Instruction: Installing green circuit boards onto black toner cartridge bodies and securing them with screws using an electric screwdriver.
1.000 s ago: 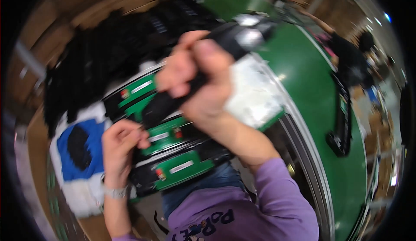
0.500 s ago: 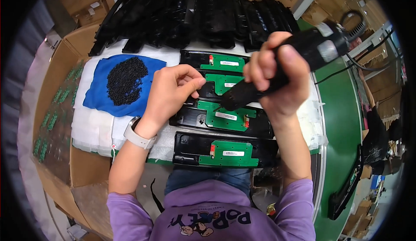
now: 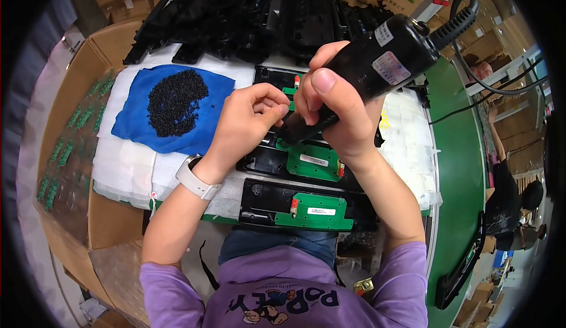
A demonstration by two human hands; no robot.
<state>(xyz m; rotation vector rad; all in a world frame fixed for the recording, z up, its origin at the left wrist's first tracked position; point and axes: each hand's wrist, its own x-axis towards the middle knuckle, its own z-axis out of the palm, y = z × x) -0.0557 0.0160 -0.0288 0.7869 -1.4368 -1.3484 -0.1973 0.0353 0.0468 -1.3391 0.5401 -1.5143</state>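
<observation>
A corded black electric screwdriver point(image 3: 368, 51) is wrapped in my right hand point(image 3: 342, 101), its narrow end slanting down to the left. My left hand point(image 3: 250, 116) is closed in a pinch beside that end; anything between its fingertips is too small to make out. Below both hands, a green circuit board point(image 3: 312, 162) sits in a long black plastic housing point(image 3: 259, 162). Nearest me lies another black housing point(image 3: 259, 204) with its own green board point(image 3: 321, 211). More such housings lie farther up, partly hidden by my hands. Small black screws point(image 3: 177, 101) are heaped on a blue cloth point(image 3: 130, 122) at left.
Long black plastic parts point(image 3: 236, 18) are piled along the far side. A cardboard box point(image 3: 112, 222) at left holds green boards point(image 3: 56, 151) under clear plastic. On the green surface point(image 3: 457, 192) at right rests another black part point(image 3: 463, 263). A person point(image 3: 507, 192) is beyond it.
The screwdriver and my right hand have moved left and tilted, bringing the narrow end close to my left fingertips. My left hand has shifted slightly right, still pinched.
</observation>
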